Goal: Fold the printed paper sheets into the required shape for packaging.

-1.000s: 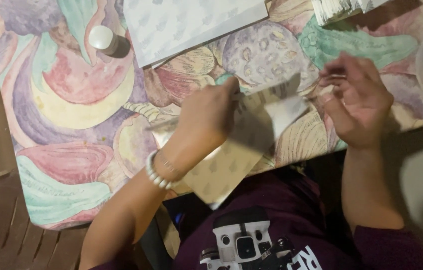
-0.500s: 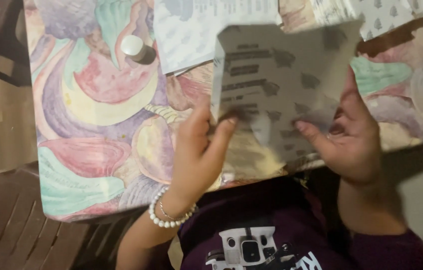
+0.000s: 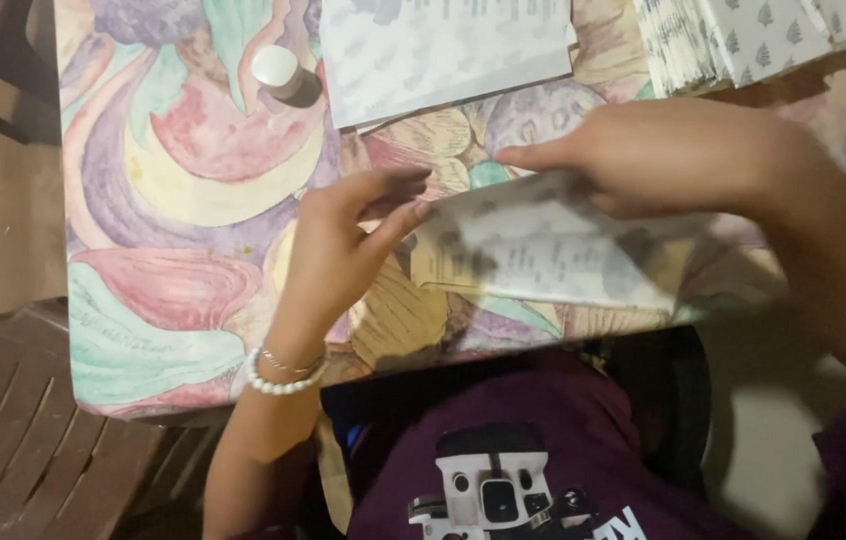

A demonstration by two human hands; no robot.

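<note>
Paper sheet [image 3: 553, 250] — long axis left-right | left hand [image 3: 343, 250], right hand [image 3: 673, 155] — fingers pinching its edges

The folded paper [image 3: 553, 250] is motion-blurred, its print unreadable; the right hand [image 3: 673, 160] hides its far edge. The stacked sheets [image 3: 743, 40] are cut off at the far right.

Showing in frame: two hands, left hand [image 3: 343, 250] and right hand [image 3: 673, 155]; one folded paper piece [image 3: 553, 250]; one white-capped bottle [image 3: 283, 75]; one flat sheet [image 3: 443, 45] upper centre; one stack of folded papers [image 3: 743, 40] upper right; one bead bracelet [image 3: 283, 375].
</note>
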